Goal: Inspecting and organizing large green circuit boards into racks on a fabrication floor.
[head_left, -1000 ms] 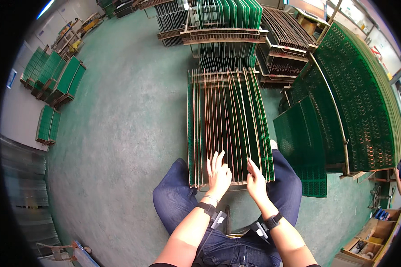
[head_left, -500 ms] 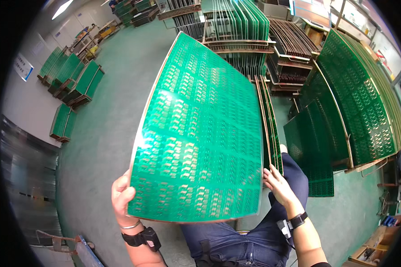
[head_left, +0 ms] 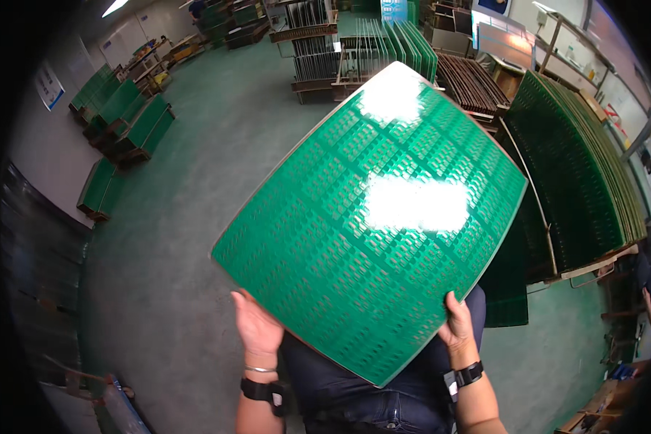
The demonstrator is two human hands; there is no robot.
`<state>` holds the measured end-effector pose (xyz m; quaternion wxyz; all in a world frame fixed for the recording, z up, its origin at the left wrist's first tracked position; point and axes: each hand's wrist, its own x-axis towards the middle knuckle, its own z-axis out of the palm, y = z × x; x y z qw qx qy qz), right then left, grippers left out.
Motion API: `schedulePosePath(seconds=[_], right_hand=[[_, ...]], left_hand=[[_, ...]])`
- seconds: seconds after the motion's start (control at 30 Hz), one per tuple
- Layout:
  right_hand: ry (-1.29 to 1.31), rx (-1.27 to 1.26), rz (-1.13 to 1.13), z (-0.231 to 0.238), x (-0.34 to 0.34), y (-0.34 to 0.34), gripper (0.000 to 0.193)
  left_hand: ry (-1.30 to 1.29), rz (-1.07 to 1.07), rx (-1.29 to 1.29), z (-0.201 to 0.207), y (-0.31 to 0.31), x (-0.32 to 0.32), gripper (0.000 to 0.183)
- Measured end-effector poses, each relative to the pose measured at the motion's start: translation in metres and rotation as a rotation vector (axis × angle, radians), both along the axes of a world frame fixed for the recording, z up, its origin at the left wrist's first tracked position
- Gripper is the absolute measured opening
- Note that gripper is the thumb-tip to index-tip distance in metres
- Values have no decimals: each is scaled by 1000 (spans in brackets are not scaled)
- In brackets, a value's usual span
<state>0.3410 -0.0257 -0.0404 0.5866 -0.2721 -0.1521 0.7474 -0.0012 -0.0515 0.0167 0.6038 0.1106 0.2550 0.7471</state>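
Head view: a large, glossy green rectangular circuit panel (head_left: 372, 235) slants above the person's dark-blue denim trousers (head_left: 322, 394). The right hand (head_left: 457, 330) grips its lower right edge, thumb on top; the left hand (head_left: 260, 329), thumb spread clear, touches its lower left edge, other fingers partly hidden.

Right hand (head_left: 457, 324) grips glare-lit green panel (head_left: 369, 231); left hand (head_left: 259, 325) at lower-left edge.

Panel (head_left: 333, 239) above the lap (head_left: 318, 394)
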Motion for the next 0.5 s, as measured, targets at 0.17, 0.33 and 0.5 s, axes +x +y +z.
schedulePosePath(seconds=[0.17, 0.33, 0.5], right_hand=[[-55, -16, 93, 14, -6, -21, 49], [-40, 105, -318, 22, 77, -7, 34], [-168, 179, -526, 58, 119, -14, 38]], left_hand=[[-3, 29, -236, -29, -8, 16, 47], [159, 47, -150, -17, -8, -28, 38], [332, 123, -135, -15, -25, -67, 31]])
